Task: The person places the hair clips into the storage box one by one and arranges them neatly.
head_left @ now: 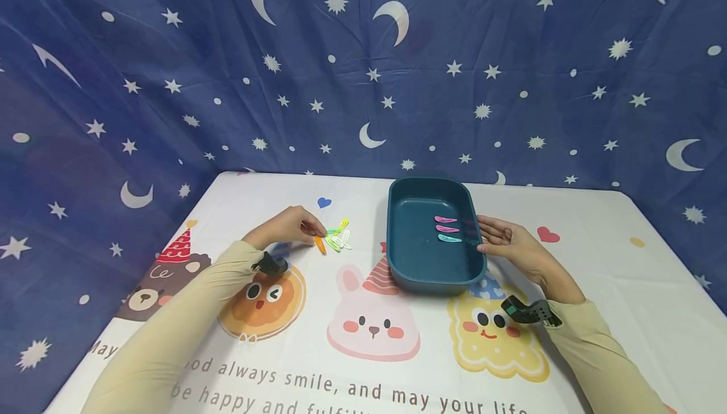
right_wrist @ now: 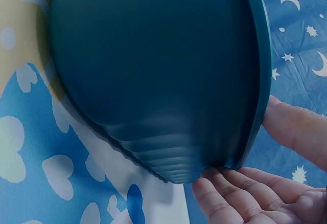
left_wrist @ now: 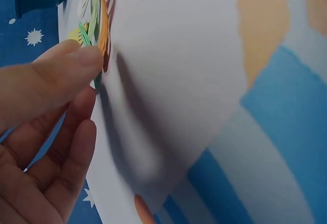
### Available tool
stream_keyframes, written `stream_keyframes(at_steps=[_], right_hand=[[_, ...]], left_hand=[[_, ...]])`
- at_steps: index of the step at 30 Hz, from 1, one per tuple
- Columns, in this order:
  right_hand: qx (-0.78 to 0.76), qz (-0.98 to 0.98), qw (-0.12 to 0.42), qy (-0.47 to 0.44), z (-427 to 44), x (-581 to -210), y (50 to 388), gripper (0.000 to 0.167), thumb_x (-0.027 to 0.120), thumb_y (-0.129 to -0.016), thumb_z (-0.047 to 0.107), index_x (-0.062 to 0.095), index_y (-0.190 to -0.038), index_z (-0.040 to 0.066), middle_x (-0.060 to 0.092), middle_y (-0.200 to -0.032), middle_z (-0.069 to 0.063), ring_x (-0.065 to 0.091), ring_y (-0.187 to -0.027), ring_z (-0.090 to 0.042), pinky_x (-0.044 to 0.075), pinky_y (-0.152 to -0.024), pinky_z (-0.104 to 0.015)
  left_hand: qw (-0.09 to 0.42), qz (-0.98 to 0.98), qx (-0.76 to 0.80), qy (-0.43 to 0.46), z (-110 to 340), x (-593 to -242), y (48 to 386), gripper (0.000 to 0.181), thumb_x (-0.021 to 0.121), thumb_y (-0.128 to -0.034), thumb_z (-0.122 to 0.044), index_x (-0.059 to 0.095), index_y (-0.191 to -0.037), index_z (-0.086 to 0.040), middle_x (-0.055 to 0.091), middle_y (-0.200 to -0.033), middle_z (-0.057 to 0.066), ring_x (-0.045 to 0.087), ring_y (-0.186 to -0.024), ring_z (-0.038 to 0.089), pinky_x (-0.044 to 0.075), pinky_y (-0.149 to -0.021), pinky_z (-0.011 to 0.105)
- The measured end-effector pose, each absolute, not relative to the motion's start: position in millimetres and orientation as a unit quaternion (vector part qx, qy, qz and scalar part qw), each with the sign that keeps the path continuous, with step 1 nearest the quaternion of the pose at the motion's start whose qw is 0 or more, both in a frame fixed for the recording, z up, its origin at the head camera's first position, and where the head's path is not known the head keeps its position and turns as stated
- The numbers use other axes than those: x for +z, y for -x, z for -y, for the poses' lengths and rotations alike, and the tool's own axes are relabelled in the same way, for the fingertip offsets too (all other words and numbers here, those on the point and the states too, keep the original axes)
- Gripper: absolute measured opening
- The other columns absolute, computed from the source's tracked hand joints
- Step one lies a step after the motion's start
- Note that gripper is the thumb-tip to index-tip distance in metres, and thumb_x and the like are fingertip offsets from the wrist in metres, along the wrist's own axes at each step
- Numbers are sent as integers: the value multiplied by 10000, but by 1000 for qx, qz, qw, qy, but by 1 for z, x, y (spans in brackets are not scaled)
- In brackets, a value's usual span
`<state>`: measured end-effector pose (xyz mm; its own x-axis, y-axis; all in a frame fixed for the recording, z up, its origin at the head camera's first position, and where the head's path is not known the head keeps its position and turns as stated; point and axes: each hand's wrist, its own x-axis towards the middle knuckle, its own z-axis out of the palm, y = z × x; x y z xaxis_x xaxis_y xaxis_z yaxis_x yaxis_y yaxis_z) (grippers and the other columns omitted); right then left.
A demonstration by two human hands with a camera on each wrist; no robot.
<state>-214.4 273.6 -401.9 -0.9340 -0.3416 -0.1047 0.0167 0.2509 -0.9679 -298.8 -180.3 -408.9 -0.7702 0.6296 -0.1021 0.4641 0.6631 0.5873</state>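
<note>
Although the thumb covers its middle, a slim green hair clip (left_wrist: 84,34) shows pinched between the thumb and fingers of the left hand (head_left: 291,224), left of the tray. An orange hair clip (head_left: 320,245) is just beside it; nearby yellow, green and white clips (head_left: 345,238) overlap, their number hard to make out. The dark teal, round-cornered tray (head_left: 411,243), cut off in both wrist views, holds two pink clips (head_left: 447,229) and one light-blue clip (head_left: 449,238). Loosely extended, the right hand (head_left: 514,243) touches its right side.
</note>
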Motion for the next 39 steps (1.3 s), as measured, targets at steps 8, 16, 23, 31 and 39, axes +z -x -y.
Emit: stream_keyframes(at_steps=[8, 16, 23, 31, 39], right_hand=[[-601, -779, 147, 104, -274, -402, 214, 725, 608, -895, 56, 177, -1465, -69, 209, -1519, -274, 272, -1382, -328, 448, -901, -107], [-597, -781, 146, 106, -273, -402, 214, 723, 608, -898, 66, 180, -1464, -70, 214, -1520, -268, 254, -1379, -355, 441, -913, -114], [-604, -776, 148, 104, -273, -403, 215, 724, 610, -890, 48, 184, -1465, -64, 208, -1525, -260, 260, -1383, -330, 444, -908, -107], [-601, -779, 148, 100, -274, -404, 215, 715, 600, -893, 38, 185, -1466, -62, 211, -1525, -256, 271, -1382, -324, 446, -908, -110], [-601, -779, 150, 102, -274, -405, 216, 718, 602, -894, 42, 182, -1467, -61, 211, -1525, -256, 259, -1382, -340, 444, -910, -113]], left_hand=[[153, -901, 268, -306, 176, -409, 300, 240, 728, -736, 60, 737, -961, -21, 732, -951, 114, 669, -844, 163, 550, -769, 250], [162, -907, 253, -294, 176, -410, 300, 221, 736, -718, 67, 739, -921, -22, 731, -889, 92, 620, -752, 79, 533, -714, 197], [155, -910, 238, -301, 178, -410, 297, 170, 751, -727, 25, 730, -883, -39, 711, -810, 45, 583, -706, 49, 507, -682, 189], [156, -910, 244, -298, 180, -412, 297, 136, 761, -726, -1, 713, -848, -40, 680, -758, 24, 548, -677, 41, 483, -662, 182], [161, -907, 253, -296, 181, -412, 296, 123, 755, -732, 3, 705, -839, -35, 668, -749, 29, 541, -674, 48, 481, -656, 186]])
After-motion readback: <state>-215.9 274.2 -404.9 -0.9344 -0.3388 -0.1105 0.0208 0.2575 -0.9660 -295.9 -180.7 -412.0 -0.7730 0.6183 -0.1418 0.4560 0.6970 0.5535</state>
